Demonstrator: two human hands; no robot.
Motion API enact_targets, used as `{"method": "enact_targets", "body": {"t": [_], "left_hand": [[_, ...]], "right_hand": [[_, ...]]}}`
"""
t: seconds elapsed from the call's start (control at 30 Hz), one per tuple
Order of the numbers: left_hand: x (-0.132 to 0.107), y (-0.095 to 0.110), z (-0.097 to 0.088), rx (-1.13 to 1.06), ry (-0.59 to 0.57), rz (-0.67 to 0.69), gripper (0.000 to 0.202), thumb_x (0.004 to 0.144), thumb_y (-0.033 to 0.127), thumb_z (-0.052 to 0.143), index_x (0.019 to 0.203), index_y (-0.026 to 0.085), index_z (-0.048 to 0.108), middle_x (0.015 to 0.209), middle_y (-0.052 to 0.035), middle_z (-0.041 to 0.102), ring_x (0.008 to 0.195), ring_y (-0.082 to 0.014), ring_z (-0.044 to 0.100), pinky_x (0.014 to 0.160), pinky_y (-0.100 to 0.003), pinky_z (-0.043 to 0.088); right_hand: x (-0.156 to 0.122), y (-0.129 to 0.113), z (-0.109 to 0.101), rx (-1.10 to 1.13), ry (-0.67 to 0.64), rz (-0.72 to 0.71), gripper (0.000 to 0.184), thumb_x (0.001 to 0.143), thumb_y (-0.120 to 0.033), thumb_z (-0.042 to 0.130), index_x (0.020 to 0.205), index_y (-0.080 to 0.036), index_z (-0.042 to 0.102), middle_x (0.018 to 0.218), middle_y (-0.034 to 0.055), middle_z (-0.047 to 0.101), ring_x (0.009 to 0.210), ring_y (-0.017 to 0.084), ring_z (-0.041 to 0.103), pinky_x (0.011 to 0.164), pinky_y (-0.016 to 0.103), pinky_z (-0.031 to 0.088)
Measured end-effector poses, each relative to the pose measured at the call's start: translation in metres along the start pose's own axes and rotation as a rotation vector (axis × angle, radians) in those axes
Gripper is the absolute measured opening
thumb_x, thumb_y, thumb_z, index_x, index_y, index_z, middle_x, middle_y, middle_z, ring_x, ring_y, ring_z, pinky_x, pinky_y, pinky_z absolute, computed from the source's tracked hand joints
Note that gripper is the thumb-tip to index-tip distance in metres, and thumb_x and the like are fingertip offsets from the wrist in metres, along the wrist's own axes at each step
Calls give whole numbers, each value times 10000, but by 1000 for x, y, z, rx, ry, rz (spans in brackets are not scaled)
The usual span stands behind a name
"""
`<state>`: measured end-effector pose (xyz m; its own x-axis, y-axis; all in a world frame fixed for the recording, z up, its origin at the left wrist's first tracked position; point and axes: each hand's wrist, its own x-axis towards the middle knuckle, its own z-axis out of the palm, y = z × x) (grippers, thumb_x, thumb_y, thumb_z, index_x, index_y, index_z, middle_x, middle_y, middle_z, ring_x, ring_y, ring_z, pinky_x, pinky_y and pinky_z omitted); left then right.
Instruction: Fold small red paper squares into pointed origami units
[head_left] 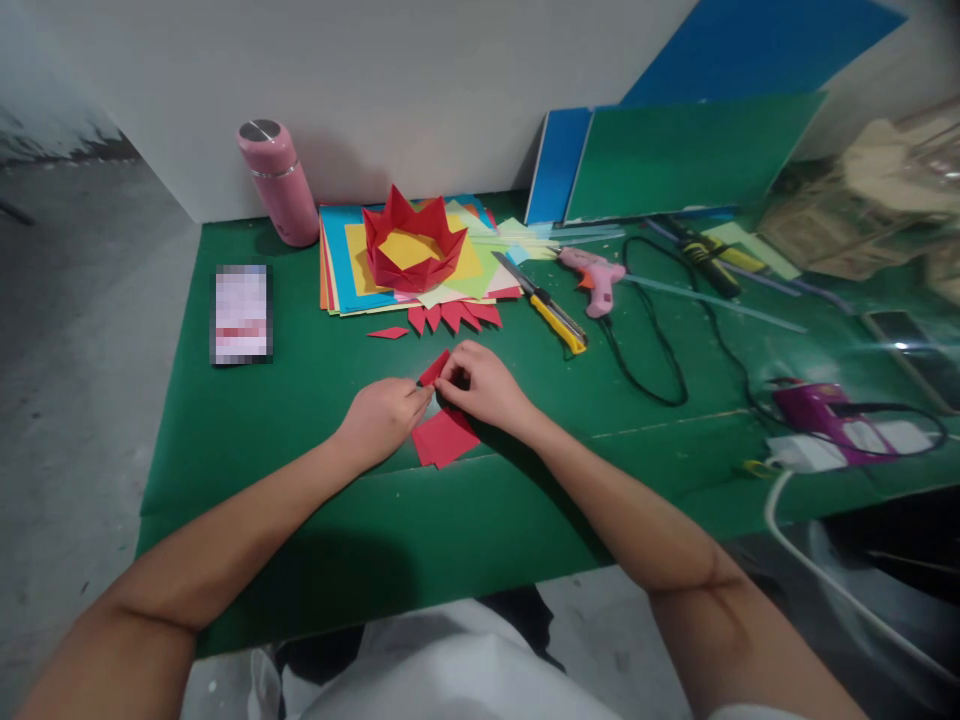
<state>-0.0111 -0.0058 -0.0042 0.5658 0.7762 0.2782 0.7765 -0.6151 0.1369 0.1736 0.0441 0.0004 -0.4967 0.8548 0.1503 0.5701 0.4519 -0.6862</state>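
Observation:
Between my two hands is a small folded piece of red paper [435,369], partly hidden by my fingers. My left hand [384,412] pinches its near left side, thumb and fingers together. My right hand [480,385] closes on its right edge with curled fingertips. Just below them, flat on the green table, lie several red paper pieces [446,437] in a loose stack. Beyond my hands is a row of folded red paper points [456,318], with one red diamond shape [388,333] apart at its left.
A red paper crown shape [415,245] sits on coloured sheets [341,265]. A pink bottle [281,185] stands behind left. To the right lie a yellow utility knife [551,315], a pink glue gun [596,280] with its cord, and a purple-and-white power strip [832,430]. Boards lean behind.

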Motion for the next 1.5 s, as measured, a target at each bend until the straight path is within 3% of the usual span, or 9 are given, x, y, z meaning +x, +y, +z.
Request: {"method": "enact_targets", "body": {"t": [1.1, 1.33, 1.5], "left_hand": [[-4, 6, 3, 40, -9, 40, 341, 960, 149, 338, 1058, 93, 660, 629, -64, 573, 616, -176, 567, 516, -275, 392], [-4, 8, 3, 57, 13, 24, 282, 952, 157, 398, 1012, 99, 668, 621, -52, 590, 585, -175, 577, 495, -269, 368], [-1, 8, 0, 17, -12, -64, 261, 943, 208, 440, 904, 140, 689, 647, -50, 636, 580, -159, 582, 521, -258, 383]], "right_hand": [[0, 0, 0, -4, -3, 8, 169, 780, -165, 615, 638, -190, 525, 706, 10, 506, 678, 151, 495, 621, 280, 378], [0, -1, -1, 0, -11, 10, 170, 778, -161, 617, 637, -189, 527, 710, 10, 502, 671, 146, 492, 617, 280, 378], [0, -2, -1, 3, -16, 11, 165, 784, -171, 607, 646, -191, 518, 722, 14, 502, 685, 154, 492, 625, 285, 380]]}}
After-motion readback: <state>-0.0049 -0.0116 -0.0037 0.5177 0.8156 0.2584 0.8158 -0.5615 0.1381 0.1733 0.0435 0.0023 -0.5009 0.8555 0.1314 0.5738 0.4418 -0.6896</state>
